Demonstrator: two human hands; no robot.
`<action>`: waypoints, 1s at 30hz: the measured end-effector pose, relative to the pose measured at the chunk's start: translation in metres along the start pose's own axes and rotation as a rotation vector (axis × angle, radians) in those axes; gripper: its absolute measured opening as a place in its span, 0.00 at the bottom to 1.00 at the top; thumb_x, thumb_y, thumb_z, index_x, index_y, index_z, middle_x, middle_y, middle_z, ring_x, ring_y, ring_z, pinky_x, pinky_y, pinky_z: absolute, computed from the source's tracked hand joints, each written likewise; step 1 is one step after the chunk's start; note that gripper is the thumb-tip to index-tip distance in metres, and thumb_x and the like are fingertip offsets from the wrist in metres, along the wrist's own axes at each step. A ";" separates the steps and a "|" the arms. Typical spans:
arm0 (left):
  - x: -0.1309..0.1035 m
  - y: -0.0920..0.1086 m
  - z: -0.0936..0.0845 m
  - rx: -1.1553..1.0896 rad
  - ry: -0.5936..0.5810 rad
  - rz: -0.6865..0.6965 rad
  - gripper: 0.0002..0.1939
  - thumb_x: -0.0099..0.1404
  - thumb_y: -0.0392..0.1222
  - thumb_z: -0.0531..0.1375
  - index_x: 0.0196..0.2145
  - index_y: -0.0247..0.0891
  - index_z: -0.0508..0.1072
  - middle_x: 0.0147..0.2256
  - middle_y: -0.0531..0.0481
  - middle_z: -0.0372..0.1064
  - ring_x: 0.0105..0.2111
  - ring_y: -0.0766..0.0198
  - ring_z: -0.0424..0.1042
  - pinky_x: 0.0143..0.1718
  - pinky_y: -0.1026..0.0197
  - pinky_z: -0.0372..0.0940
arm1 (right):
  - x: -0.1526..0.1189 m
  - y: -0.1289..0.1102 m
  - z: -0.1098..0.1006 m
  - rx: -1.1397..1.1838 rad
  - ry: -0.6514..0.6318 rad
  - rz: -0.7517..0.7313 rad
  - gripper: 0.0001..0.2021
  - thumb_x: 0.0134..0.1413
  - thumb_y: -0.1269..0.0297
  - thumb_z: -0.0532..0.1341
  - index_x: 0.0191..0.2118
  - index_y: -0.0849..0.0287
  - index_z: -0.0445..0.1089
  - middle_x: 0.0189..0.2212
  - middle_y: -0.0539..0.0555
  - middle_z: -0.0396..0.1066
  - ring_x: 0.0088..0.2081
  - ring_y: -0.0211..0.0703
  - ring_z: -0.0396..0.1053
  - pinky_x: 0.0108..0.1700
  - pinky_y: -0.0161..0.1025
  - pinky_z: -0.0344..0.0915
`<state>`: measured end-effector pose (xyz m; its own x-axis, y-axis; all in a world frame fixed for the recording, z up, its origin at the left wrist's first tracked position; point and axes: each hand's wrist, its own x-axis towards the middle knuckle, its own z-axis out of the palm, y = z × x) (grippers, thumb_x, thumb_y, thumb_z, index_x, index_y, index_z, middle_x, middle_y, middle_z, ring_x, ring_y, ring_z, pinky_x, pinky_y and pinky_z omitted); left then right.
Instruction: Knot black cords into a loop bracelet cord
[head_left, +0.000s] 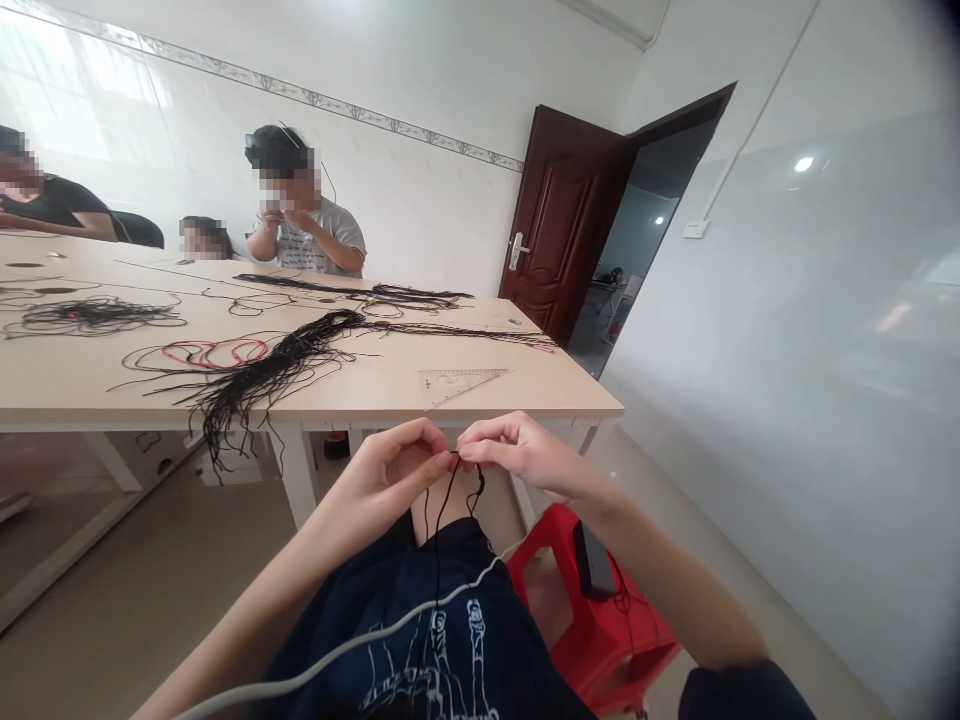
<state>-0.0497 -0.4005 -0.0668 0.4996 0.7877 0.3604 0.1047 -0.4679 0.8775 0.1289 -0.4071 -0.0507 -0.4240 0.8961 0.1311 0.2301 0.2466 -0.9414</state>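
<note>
Small workroom, likely handcraft workshop for cord work. Long pale bench (360, 385) on white metal legs, bundles of black cord (274, 365) strewn over it, one hanging past front edge; loop of red cord (217, 352) beside them. Clear set square (459, 382) near front edge. Several people seated along far side, one in grey T-shirt (319, 235) with both hands raised. Red plastic stool (592, 640) on smooth floor. Plain glossy walls, patterned tile border (337, 104), wall socket (697, 229), dark red panelled door (566, 220) open onto another room.
</note>
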 end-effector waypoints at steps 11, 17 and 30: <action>0.003 -0.001 0.004 -0.181 -0.043 -0.070 0.10 0.62 0.46 0.55 0.28 0.37 0.63 0.24 0.56 0.63 0.23 0.71 0.62 0.23 0.69 0.57 | 0.001 -0.003 0.004 0.301 -0.043 0.165 0.09 0.47 0.67 0.58 0.24 0.65 0.72 0.23 0.51 0.68 0.23 0.31 0.61 0.29 0.32 0.58; -0.001 -0.001 0.004 -0.171 -0.017 0.007 0.10 0.63 0.45 0.54 0.28 0.37 0.62 0.23 0.56 0.61 0.24 0.71 0.60 0.24 0.69 0.56 | -0.009 -0.007 0.009 0.025 -0.001 -0.114 0.09 0.56 0.65 0.55 0.30 0.63 0.68 0.25 0.49 0.66 0.27 0.33 0.64 0.33 0.33 0.61; -0.028 0.025 0.008 0.104 0.164 0.186 0.06 0.63 0.39 0.54 0.28 0.39 0.65 0.23 0.57 0.60 0.23 0.73 0.62 0.22 0.74 0.59 | -0.040 -0.035 0.023 -0.364 0.016 -0.357 0.09 0.61 0.69 0.51 0.35 0.62 0.67 0.28 0.49 0.64 0.30 0.32 0.62 0.33 0.29 0.60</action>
<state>-0.0541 -0.4372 -0.0577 0.3732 0.7347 0.5664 0.1162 -0.6428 0.7572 0.1174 -0.4597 -0.0300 -0.5190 0.7373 0.4325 0.3645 0.6486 -0.6682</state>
